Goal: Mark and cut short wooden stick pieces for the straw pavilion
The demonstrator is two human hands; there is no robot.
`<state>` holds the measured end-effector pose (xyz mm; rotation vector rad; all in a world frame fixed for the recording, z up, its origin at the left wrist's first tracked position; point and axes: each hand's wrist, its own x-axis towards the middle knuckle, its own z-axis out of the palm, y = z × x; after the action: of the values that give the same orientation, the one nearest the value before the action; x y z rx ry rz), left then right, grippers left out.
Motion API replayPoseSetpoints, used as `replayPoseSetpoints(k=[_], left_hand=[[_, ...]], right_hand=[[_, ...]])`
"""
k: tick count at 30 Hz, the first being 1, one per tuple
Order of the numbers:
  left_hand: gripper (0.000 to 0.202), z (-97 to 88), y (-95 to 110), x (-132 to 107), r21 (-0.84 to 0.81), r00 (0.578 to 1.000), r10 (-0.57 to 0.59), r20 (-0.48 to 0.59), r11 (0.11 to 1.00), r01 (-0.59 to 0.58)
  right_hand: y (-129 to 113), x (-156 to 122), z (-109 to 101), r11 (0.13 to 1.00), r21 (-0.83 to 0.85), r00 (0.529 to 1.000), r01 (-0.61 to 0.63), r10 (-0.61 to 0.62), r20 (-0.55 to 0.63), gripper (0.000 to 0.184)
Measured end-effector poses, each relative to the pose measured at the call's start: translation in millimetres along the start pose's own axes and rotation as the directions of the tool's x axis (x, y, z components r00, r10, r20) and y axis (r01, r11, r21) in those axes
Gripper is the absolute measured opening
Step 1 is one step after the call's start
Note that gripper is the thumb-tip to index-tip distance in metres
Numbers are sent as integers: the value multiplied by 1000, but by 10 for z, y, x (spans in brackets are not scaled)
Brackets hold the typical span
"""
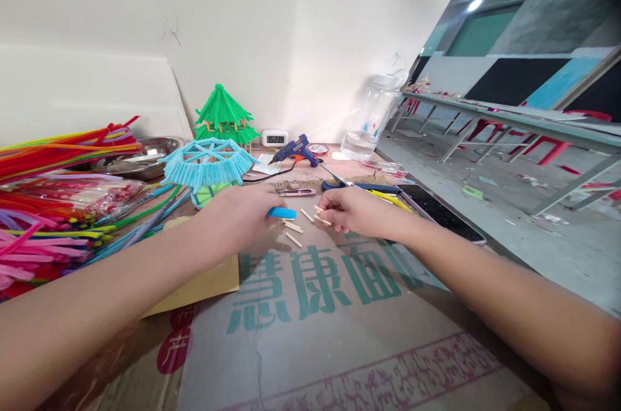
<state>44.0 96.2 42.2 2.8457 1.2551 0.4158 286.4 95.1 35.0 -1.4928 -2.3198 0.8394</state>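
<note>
My left hand (237,213) is closed on a bright blue piece (282,212) with a rounded end; the rest of it is hidden in the fingers. Short wooden sticks (293,239) lie on the printed board between my hands. My right hand (347,209) has its fingertips pinched at a small wooden stick (321,220). Behind my left hand stands a light-blue fuzzy ring-shaped roof model (208,162), with a green tiered roof model (223,113) beyond it. A pink utility knife (295,192) rests just past the sticks.
A blue glue gun (295,147), a small digital clock (275,137) and a clear plastic jug (371,116) stand at the back. Colourful pipe cleaners (29,236) pile up at left by a metal bowl (145,155). A phone (439,211) lies at right.
</note>
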Motion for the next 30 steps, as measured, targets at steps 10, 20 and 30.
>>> replayPoseSetpoints(k=[10,20,30], left_hand=[[22,186,235,350,-7,988,110,104,994,-110],[21,229,474,296,98,996,-74,57,993,68],[31,-2,255,388,-5,983,-114,-143,993,114]], right_hand=[[138,158,162,717,697,995,12,63,-81,12],[189,187,229,541,837,975,85,128,-181,14],[-85,113,353,216,974,976,66,187,-108,7]])
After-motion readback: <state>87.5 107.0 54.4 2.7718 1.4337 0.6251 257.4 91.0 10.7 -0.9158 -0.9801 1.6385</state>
